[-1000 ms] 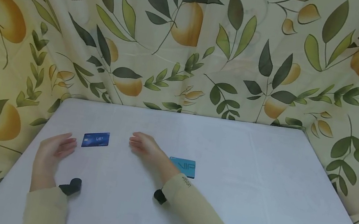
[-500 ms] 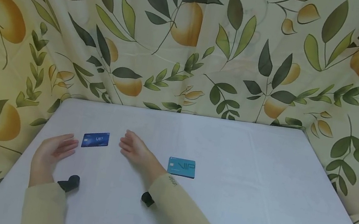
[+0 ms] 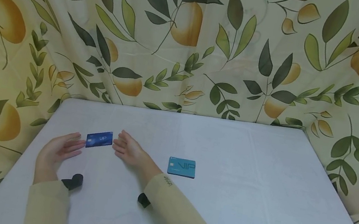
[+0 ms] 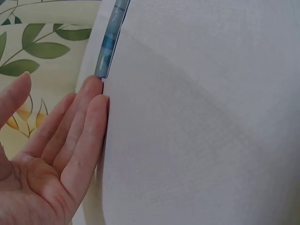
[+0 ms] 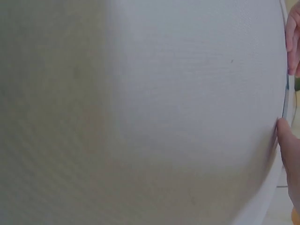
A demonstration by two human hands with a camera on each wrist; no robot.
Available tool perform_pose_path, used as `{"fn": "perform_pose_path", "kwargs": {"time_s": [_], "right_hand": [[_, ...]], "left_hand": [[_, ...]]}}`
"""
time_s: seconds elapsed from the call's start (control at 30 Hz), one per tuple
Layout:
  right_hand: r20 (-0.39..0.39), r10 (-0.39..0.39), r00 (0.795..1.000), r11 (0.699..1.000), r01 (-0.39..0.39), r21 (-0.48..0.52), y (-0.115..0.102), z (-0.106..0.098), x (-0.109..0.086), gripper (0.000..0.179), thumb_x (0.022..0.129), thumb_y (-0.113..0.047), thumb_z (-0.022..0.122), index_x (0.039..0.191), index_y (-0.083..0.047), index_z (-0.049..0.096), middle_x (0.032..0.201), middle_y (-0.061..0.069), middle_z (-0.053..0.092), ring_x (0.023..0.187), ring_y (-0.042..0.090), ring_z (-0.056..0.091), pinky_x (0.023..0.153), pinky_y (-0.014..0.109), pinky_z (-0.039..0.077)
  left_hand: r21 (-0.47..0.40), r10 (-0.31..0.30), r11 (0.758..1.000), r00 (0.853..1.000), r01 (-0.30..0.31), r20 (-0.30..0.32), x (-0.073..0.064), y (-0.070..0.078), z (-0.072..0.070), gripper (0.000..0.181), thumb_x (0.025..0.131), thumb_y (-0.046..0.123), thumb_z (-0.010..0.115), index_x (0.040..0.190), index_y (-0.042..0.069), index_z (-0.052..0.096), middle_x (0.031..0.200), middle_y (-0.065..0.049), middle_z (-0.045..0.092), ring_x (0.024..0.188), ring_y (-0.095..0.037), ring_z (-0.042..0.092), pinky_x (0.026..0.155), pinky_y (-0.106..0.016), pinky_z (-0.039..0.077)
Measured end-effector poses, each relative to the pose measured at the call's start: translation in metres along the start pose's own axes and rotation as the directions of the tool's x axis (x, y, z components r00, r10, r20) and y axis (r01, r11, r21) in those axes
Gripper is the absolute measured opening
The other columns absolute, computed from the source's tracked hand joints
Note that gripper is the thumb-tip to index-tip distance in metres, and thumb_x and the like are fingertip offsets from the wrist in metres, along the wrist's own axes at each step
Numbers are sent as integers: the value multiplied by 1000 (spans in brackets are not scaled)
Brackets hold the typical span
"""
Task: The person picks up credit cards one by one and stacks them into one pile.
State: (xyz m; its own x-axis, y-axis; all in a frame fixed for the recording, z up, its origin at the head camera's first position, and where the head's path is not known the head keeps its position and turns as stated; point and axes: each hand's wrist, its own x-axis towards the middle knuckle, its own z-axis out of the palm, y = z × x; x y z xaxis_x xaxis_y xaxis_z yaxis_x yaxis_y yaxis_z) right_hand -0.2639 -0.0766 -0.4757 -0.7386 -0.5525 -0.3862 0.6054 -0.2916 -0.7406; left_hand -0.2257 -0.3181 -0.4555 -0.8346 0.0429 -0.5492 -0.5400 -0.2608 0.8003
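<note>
A dark blue VIP card [image 3: 99,139] lies on the white table between both hands. My left hand [image 3: 59,151] has its fingers extended, the fingertips touching the card's left end. In the left wrist view, that hand [image 4: 65,145] meets the near end of the card [image 4: 110,44], with the thumb held apart. My right hand [image 3: 133,153] is beside the card's right end, fingers straight; whether they touch it I cannot tell. The right wrist view catches only a part of the right hand [image 5: 290,159] at its edge.
A teal VIP card [image 3: 182,167], possibly a stack, lies to the right of the right forearm. Small black wrist cameras [image 3: 76,181] are strapped at both sleeves. Behind the white table [image 3: 256,204] hangs a curtain [image 3: 185,77] printed with fruit and leaves.
The dark blue card has shifted slightly to the right, with the left hand following at its left end. My right hand has moved left toward the card, uncovering the teal card.
</note>
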Motion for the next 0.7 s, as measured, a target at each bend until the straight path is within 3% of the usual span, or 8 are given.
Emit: {"fn": "perform_pose_path", "kwargs": {"time_s": [0.37, 0.7], "right_hand": [[-84, -50, 995, 998, 54, 43, 0, -2, 3, 61, 99, -35, 34, 143, 4, 18, 144, 25, 25, 133, 34, 27, 112, 41, 20], [-19, -9, 1000, 999, 10, 39, 2, 1, 8, 62, 99, -38, 31, 143, 4, 15, 147, 23, 21, 136, 33, 21, 113, 41, 16]], "left_hand": [[-55, -8, 998, 999, 6, -47, 2, -2, 3, 67, 92, 26, 54, 146, 7, 17, 86, 1, 68, 90, -15, 66, 89, -34, 49], [-63, -15, 998, 999, 12, -46, 2, -2, 5, 67, 91, 27, 56, 145, 9, 20, 87, 1, 69, 93, -16, 65, 92, -36, 47]]}}
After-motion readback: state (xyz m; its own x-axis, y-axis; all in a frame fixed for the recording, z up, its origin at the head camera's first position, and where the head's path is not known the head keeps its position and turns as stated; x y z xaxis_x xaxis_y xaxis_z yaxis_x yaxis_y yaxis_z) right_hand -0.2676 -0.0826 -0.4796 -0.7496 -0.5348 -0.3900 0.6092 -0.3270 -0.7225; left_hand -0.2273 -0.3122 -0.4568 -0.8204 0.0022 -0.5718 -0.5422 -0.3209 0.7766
